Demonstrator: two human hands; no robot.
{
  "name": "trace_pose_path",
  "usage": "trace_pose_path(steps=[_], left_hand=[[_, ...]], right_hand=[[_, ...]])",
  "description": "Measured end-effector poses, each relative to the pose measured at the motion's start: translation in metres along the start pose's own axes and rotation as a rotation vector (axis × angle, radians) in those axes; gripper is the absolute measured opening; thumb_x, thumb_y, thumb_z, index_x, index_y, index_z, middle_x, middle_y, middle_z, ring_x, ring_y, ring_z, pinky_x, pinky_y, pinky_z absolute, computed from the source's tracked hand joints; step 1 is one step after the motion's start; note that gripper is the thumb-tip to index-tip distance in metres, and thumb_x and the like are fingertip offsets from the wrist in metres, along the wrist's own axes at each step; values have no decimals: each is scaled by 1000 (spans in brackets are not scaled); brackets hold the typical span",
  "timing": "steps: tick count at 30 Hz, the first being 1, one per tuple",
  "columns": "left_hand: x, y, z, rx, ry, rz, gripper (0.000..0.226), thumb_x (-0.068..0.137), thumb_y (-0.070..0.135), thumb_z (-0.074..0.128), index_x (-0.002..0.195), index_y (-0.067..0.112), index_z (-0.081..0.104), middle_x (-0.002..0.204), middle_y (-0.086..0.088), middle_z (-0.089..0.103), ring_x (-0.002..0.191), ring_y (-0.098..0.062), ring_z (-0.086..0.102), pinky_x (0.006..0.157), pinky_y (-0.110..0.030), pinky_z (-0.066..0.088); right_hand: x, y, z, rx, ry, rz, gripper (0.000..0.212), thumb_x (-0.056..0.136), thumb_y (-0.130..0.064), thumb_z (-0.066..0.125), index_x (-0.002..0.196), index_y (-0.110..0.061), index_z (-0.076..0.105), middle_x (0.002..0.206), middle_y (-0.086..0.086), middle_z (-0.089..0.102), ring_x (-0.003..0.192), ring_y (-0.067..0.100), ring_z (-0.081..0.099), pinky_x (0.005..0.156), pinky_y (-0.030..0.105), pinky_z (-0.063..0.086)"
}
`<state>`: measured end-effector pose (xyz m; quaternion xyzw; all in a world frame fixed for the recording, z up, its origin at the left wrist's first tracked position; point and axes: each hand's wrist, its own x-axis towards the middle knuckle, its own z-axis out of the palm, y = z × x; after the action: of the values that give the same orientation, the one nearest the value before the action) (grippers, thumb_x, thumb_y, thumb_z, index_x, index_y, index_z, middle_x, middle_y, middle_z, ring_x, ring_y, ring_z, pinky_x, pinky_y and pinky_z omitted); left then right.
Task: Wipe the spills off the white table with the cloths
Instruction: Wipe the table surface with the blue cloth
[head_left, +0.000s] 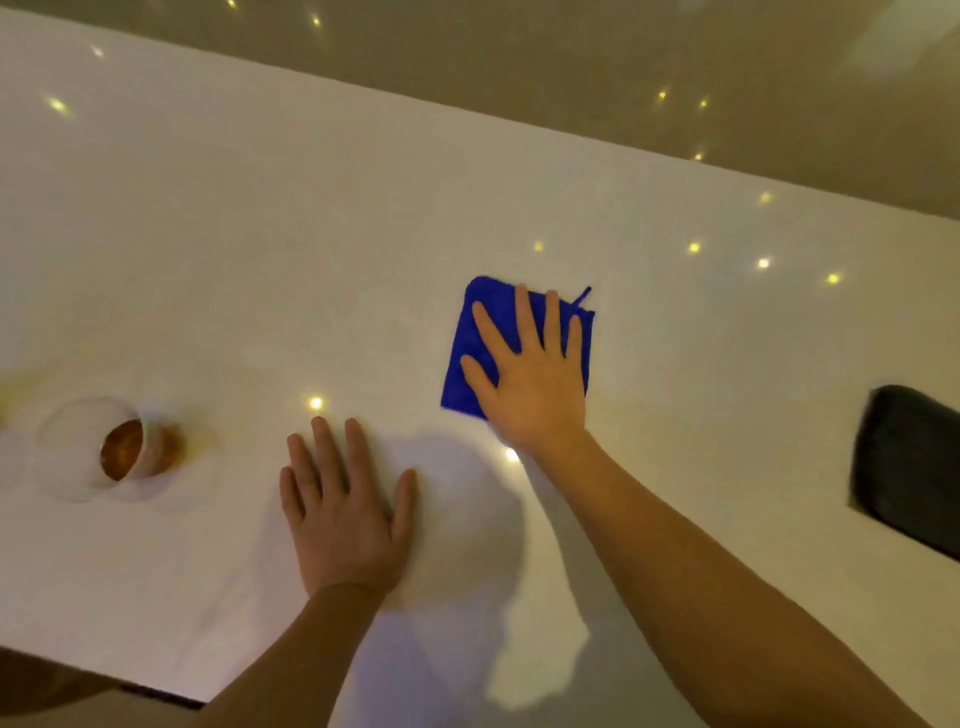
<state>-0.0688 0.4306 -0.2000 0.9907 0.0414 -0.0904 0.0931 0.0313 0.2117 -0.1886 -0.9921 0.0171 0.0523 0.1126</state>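
Now the right hand lies flat, fingers spread, on a blue cloth at the middle of the white table. Well apart, the left hand rests open-palmed on the bare tabletop, holding nothing. Far left, a tipped glass lies beside a brownish spill.

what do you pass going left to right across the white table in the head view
tipped clear glass with amber liquid → left hand flat on the table → right hand pressing the blue cloth → dark grey cloth at the right edge

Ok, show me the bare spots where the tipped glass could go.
Bare: the far strip of the white table behind the blue cloth, and the stretch between that cloth and the dark cloth. Crowded: around the tipped glass and both flat hands.
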Motion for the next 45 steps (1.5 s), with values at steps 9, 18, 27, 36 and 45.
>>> trace_pose_path(steps=[9,18,27,36,45], left_hand=[[1,6,-13,-1,-85,-17,83,92,66,13,159,19,-2,168,-15,-8,154,-37,-14,125,-54,-1],[0,4,-8,-5,-34,-6,81,92,65,18,158,19,4,169,-15,-1,155,-37,-9,124,-56,2],[-1,2,3,9,44,-2,81,93,62,27,158,16,14,167,-21,13,154,-44,7,122,-59,11],[-1,0,2,-3,26,19,83,93,67,16,159,18,4,168,-18,2,155,-41,-3,124,-55,3],[0,1,-18,-8,-158,13,87,92,70,12,158,19,-11,167,-14,-17,153,-38,-17,123,-51,-9]], right_hand=[[-164,25,10,-21,-99,-374,64,96,-68,38,156,-49,28,171,3,22,158,36,7,124,60,8],[-102,4,13,20,117,243,68,96,-62,41,158,-37,31,169,13,22,154,48,8,123,63,7],[-166,129,-20,-25,18,182,68,95,-68,33,159,-44,25,171,6,18,156,42,8,121,66,17],[-239,-28,32,77,31,285,67,97,-66,34,159,-42,24,169,9,25,155,45,6,123,64,8],[-278,-50,27,98,-233,149,72,96,-72,13,157,-47,-14,162,-6,-35,153,37,-25,122,58,-15]])
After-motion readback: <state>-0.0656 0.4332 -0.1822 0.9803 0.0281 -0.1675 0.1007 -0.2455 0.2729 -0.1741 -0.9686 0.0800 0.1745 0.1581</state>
